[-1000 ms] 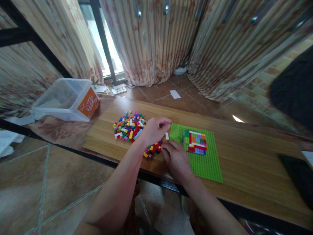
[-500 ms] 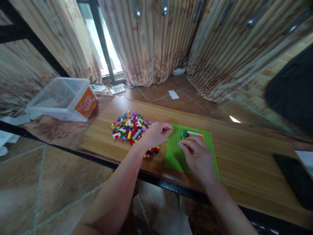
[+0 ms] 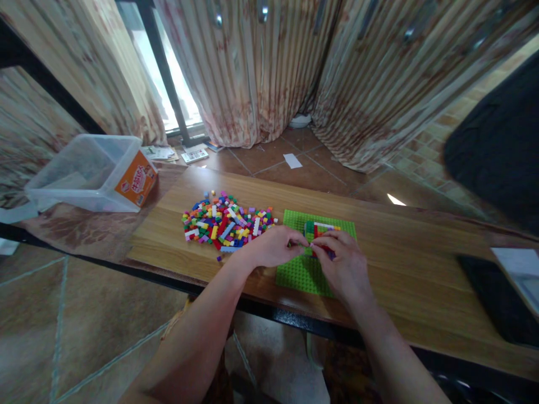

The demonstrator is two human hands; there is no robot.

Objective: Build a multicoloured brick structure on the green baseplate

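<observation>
A green studded baseplate (image 3: 297, 276) lies on the wooden board, carrying a low structure of coloured toy bricks (image 3: 310, 228) near its far side. My left hand (image 3: 275, 247) reaches over the plate's left edge with thumb and fingers pinched. My right hand (image 3: 345, 262) is above the plate, its fingertips closed beside the bricks and partly covering them. The two sets of fingertips nearly meet at the structure's left side. Whatever small piece may be between them is too small to make out. Left of the plate spreads a pile of loose toy bricks (image 3: 223, 221).
A clear plastic box (image 3: 88, 168) with an orange label stands at the far left. At the right end lies a dark flat device (image 3: 497, 297) beside white paper (image 3: 511, 261). The wooden board (image 3: 412, 269) runs along the table, with curtains (image 3: 252, 73) behind.
My left hand has moved right, from the pile's edge to the plate, meeting my right fingertips. More of the pile now shows. The view has shifted slightly.
</observation>
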